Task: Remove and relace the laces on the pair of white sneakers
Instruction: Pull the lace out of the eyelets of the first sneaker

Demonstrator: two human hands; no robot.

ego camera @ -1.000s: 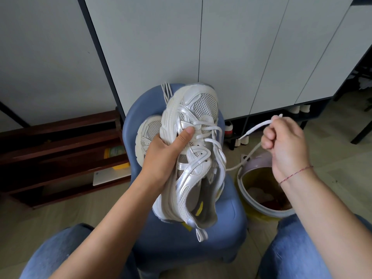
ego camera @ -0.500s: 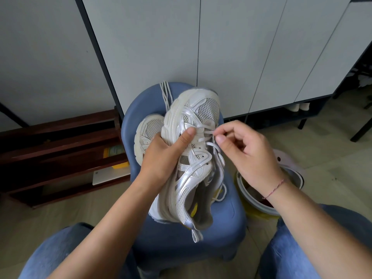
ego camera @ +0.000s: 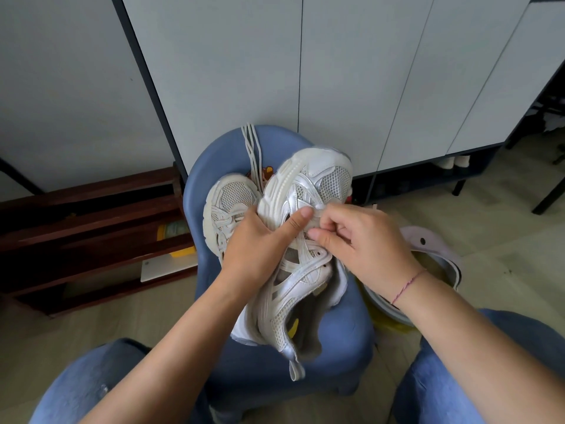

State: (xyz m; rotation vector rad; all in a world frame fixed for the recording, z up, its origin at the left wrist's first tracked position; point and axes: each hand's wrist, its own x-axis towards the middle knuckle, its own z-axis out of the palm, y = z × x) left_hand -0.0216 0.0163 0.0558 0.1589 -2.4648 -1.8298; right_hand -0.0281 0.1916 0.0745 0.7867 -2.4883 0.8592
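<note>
Now the right hand [ego camera: 360, 249], which held the lace out to the side a second ago, is back at the eyelets, its grip pinching the lace [ego camera: 317, 209] near the toe, so unlacing seemingly continues. The left hand [ego camera: 256, 240] grips the sneaker [ego camera: 321, 179] above the blue chair [ego camera: 345, 347]. The sneaker's long axis runs away from the person, toe farthest, heel nearest.

Pale cabinet doors [ego camera: 351, 71] rise behind a blue chair [ego camera: 347, 341] (wooden rack [ego camera: 91, 215] beside it) on beige floor [ego camera: 489, 215].
</note>
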